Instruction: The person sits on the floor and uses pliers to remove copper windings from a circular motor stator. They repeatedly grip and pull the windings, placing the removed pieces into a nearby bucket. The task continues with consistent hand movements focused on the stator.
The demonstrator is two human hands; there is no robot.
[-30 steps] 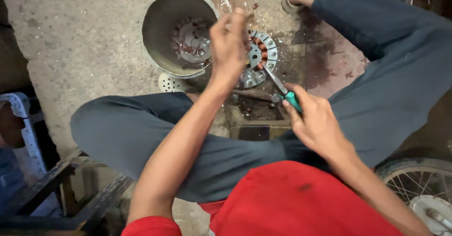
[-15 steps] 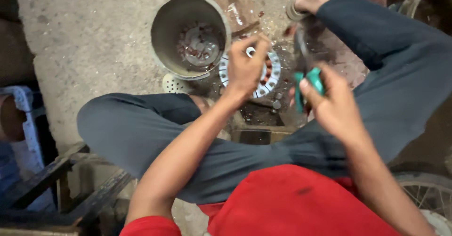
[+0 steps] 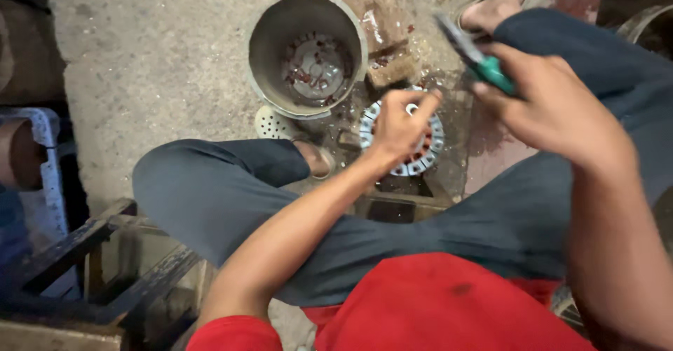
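My left hand [image 3: 398, 121] rests on a round metal motor stator [image 3: 433, 144] with copper windings, which lies on the floor between my legs; the fingers grip its top edge. My right hand [image 3: 554, 106] is raised to the right of it and holds green-handled pliers [image 3: 478, 55], whose dark jaws point up and to the left, clear of the stator. The hand and tool are blurred.
A dented metal bucket [image 3: 261, 50] holding another wound stator stands just left of and behind the work. Bricks [image 3: 371, 15] lie behind it. My sandalled feet [image 3: 505, 1] flank the spot. A blue frame [image 3: 42, 155] and dark wooden slats stand at the left.
My right hand has lifted the pliers up and away from the stator. My left hand has dropped from in front of the bucket onto the stator. The view has shifted.
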